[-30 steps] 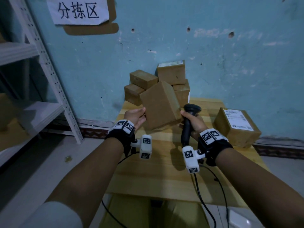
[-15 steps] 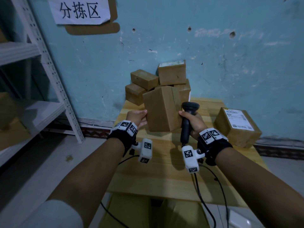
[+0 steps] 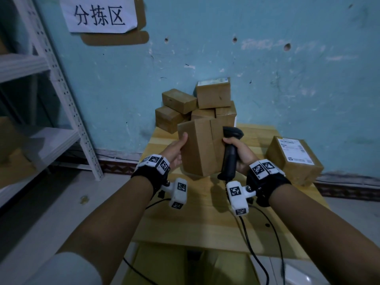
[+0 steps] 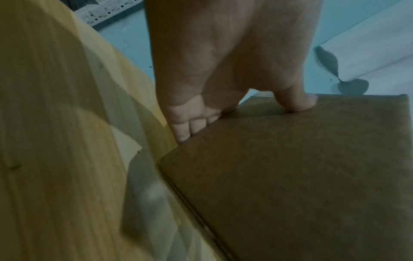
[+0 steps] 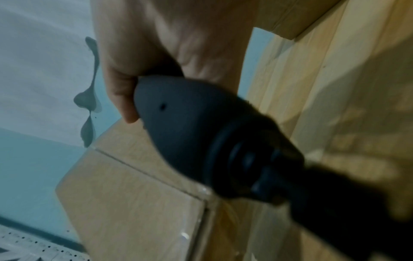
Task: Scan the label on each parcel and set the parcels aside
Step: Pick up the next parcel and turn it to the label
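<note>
We have the parcel (image 3: 200,147) up off the table (image 3: 205,219), held on end at about the centre of our view, with its plain taped faces toward us and no label in sight on them. It looks like a stiff cardboard box, and since one hand carries it we judge it fairly light; the brown card is dry and matte, so it should not slip, though the clear tape along the seam may be slicker. Our left hand (image 3: 174,150) holds it at the 9 o'clock side, thumb pressed on the near face and fingers (image 4: 185,130) curled round the far edge, which seems the sound place to hold: across an edge, not on the flaps. At 3 o'clock of the parcel, our right hand (image 3: 239,154) is wrapped round the handle of the black scanner (image 3: 229,151), which stands upright just beside the box, perhaps touching it. Farther out, at 12 o'clock, a stack of boxes (image 3: 197,105) sits against the blue wall, and at 3 o'clock a labelled box (image 3: 294,161) lies on the table, well apart.
</note>
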Demonstrator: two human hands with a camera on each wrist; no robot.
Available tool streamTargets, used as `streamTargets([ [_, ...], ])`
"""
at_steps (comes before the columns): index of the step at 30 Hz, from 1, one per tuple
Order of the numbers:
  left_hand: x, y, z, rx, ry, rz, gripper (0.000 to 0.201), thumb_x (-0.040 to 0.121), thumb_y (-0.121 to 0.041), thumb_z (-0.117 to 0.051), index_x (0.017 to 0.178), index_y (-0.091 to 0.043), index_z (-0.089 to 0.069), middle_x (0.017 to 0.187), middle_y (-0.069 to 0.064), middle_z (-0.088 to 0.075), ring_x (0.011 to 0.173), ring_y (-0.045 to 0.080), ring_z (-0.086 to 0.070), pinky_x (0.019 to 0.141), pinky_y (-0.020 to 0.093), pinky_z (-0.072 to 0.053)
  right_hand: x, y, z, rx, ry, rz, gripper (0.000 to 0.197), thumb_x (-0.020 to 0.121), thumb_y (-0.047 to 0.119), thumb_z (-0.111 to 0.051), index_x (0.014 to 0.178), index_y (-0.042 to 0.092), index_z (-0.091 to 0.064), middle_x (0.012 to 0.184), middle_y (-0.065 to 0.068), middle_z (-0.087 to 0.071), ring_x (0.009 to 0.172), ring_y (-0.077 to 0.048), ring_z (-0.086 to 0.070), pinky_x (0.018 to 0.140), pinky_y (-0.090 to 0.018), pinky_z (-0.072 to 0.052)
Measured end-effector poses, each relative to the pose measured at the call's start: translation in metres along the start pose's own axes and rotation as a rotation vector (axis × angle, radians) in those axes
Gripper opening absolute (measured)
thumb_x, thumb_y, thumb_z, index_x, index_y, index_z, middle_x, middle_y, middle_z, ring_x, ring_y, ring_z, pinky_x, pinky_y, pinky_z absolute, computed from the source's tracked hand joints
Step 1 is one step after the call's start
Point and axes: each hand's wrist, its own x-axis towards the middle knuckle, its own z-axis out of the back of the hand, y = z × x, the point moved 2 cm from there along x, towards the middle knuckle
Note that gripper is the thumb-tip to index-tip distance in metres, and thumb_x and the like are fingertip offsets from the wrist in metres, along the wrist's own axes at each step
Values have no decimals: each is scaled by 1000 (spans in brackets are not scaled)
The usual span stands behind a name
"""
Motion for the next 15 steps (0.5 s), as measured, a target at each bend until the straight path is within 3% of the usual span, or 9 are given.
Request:
streamTargets([
  [3, 1, 1, 1, 5, 24, -15, 55, 95, -45, -38, 136, -8, -41, 138, 16, -50, 128, 29, -48, 100, 39, -40, 1, -1, 0, -20, -2, 24, 24, 92, 13, -50, 113, 2, -57, 91, -12, -62, 81, -24, -60, 84, -37, -48],
  [6, -3, 0, 2, -4, 37, -34, 51, 95, -38, -40, 135, -7, -41, 136, 17, -51, 125, 28, -50, 103, 39, -40, 5, -3, 2, -97, -78, 113, 11, 90, 7, -56, 100, 4, -59, 87, -12, -63, 79, -23, -61, 84, -38, -50],
  [9, -8, -2, 3, -41, 43, -65, 64, 83, -43, -59, 133, -6, -42, 122, 14, -59, 110, 25, -57, 103, 42, -41, 9, -6, 8, -136, -169, 154, 20, 84, 9, -66, 99, 6, -55, 83, -9, -60, 72, -21, -60, 67, -34, -52],
  [11, -6, 0, 6, -78, 61, -52, 77, 77, -46, -62, 137, -4, -39, 121, 15, -58, 113, 27, -55, 105, 46, -40, 11, -7, 9, -134, -197, 162, 34, 81, 9, -69, 109, 6, -50, 83, -7, -61, 70, -21, -60, 59, -31, -49],
  [13, -3, 4, 7, -111, 79, -52, 61, 90, -37, -50, 141, -7, -35, 120, 15, -57, 112, 29, -54, 104, 49, -39, 11, -7, 9, -139, -207, 169, 37, 81, 9, -70, 111, 7, -49, 83, -6, -61, 72, -20, -60, 58, -31, -48],
  [15, -3, 5, 8, -140, 87, -43, 61, 88, -36, -55, 141, -12, -35, 117, 14, -57, 108, 28, -56, 98, 51, -44, 11, -6, 9, -150, -216, 178, 32, 81, 8, -69, 106, 8, -49, 83, -6, -61, 72, -19, -60, 59, -31, -48],
])
